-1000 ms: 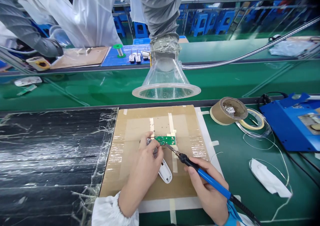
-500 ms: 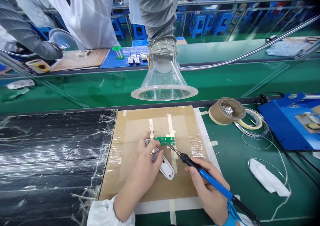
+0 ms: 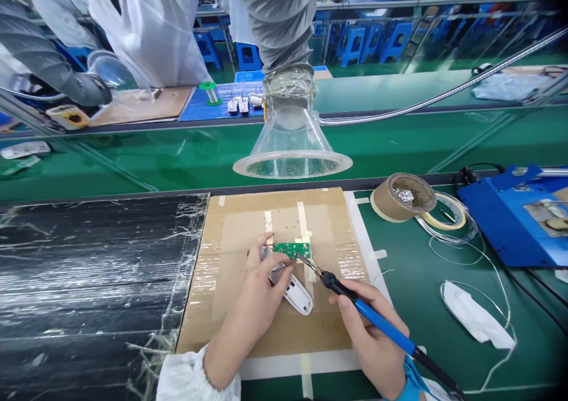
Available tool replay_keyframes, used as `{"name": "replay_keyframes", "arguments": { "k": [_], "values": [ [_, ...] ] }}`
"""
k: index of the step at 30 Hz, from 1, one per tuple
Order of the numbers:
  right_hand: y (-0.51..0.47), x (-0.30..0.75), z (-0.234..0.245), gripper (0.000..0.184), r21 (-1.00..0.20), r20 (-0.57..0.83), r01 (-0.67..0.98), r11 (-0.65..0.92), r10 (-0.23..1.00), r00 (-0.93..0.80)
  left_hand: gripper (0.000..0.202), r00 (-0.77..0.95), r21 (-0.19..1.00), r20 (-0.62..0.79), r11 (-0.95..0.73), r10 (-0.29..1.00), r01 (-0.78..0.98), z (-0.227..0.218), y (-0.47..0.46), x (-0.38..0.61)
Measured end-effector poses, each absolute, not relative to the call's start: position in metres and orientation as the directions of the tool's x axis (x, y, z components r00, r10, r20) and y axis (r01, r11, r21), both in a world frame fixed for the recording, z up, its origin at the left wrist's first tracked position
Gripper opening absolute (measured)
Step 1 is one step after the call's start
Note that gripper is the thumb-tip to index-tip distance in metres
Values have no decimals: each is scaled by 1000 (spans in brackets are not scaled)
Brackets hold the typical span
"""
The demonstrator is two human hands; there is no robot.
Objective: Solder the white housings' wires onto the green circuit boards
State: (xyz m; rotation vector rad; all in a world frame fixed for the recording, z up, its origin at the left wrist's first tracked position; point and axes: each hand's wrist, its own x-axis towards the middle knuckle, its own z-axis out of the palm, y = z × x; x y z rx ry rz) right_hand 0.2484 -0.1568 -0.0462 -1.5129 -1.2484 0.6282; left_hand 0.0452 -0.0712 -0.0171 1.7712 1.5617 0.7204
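Note:
My right hand [image 3: 377,342] grips a blue-handled soldering iron [image 3: 384,324] like a pen. Its tip meets the lower edge of a small green circuit board [image 3: 290,250], which lies flat on the cardboard. My left hand [image 3: 252,297] is closed in a pinch just left of the board, with a thin wire [image 3: 279,267] at thumb and index finger. Under those fingers a white, elongated plastic housing [image 3: 299,296] lies slanted, its upper part partly covered by the hand.
Above the board hangs a clear fume hood [image 3: 293,164]. A cardboard ring [image 3: 402,197], solder wire coil [image 3: 470,229], white cloth [image 3: 477,315] and blue device [image 3: 519,217] occupy the right. Black wrapped material [image 3: 89,294] lies left. Across the green belt [image 3: 190,158] stands a person in white [image 3: 151,28].
The white housing under my left hand has shifted slightly up and right, with the hand moving a little too. The pieces on the belt at far left have moved left.

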Motion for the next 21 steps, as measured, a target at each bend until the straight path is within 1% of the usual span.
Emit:
{"name": "replay_keyframes", "arguments": {
  "k": [4, 9, 12, 17, 21],
  "values": [
    [-157, 249, -46, 21, -928, 207, 364, 81, 924, 322, 21, 143, 766, 40, -122, 989, 631, -25, -70, 45],
    [-157, 249, -44, 21, -924, 215, 372, 83, 920, 328, 20, 146, 755, 109, -178, 983, 631, -33, -70, 46],
    [-156, 249, -43, 21, -922, 219, 378, 86, 920, 326, 19, 121, 763, 139, -184, 983, 619, -34, -70, 45],
    [-157, 249, -44, 21, -922, 215, 378, 86, 924, 315, 19, 81, 785, 146, -165, 986, 596, -33, -72, 44],
    [-158, 248, -46, 20, -926, 198, 371, 69, 926, 322, 19, 96, 777, 133, -164, 986, 608, -31, -71, 43]
  ]
}}
